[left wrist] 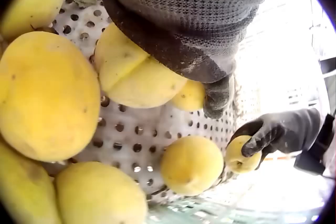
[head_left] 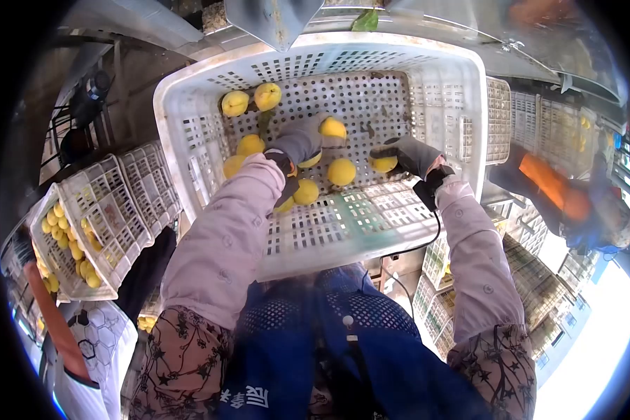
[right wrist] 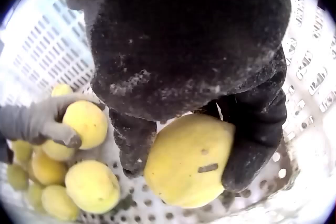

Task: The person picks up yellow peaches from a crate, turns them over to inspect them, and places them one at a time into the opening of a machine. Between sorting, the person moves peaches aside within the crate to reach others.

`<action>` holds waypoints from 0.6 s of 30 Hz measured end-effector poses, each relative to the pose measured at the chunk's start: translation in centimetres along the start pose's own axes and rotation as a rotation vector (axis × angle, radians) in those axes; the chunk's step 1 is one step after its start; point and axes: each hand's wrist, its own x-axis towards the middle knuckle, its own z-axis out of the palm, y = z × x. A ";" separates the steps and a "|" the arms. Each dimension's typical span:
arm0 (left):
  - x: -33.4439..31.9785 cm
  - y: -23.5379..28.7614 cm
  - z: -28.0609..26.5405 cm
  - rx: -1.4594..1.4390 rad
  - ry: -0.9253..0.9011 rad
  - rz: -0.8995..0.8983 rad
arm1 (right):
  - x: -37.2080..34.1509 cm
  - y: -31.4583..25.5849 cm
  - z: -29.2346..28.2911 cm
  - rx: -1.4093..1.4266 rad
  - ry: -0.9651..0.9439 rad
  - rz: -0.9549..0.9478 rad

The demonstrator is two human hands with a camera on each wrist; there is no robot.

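In the head view my gloved left hand [head_left: 295, 137] is inside a white plastic crate [head_left: 462, 84], its fingers gripping a yellow peach [head_left: 333, 127]. The right wrist view shows that peach [right wrist: 85, 124] against the thumb and fingers. My right hand [head_left: 414, 154], in a dark glove, pinches another yellow peach [head_left: 383, 162] near the crate's right side. Seen close in the right wrist view, this peach [right wrist: 189, 161] has a short brown mark, with fingers on both sides. Between the hands lies a loose peach [head_left: 341, 171]. More peaches [head_left: 306, 192] rest beside and below my left hand.
Two peaches [head_left: 235, 103] lie toward the crate's far left corner. A leaf [head_left: 365, 21] sits beyond the far rim. Stacked crates [head_left: 105, 217] with yellow fruit stand at left, near a person in a white shirt [head_left: 94, 350]. A person with orange clothing [head_left: 553, 185] is at right.
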 end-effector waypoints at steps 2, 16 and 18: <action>-1.5 1.3 -1.8 -0.621 0.065 -0.176 | 0.2 -0.1 -0.1 0.159 -0.014 -0.225; -22.8 10.9 -11.9 -1.442 0.079 0.253 | -19.3 -20.0 9.0 0.565 0.001 -0.935; -24.7 12.0 -11.6 -1.509 0.096 0.292 | -20.3 -20.8 9.7 0.606 0.039 -1.031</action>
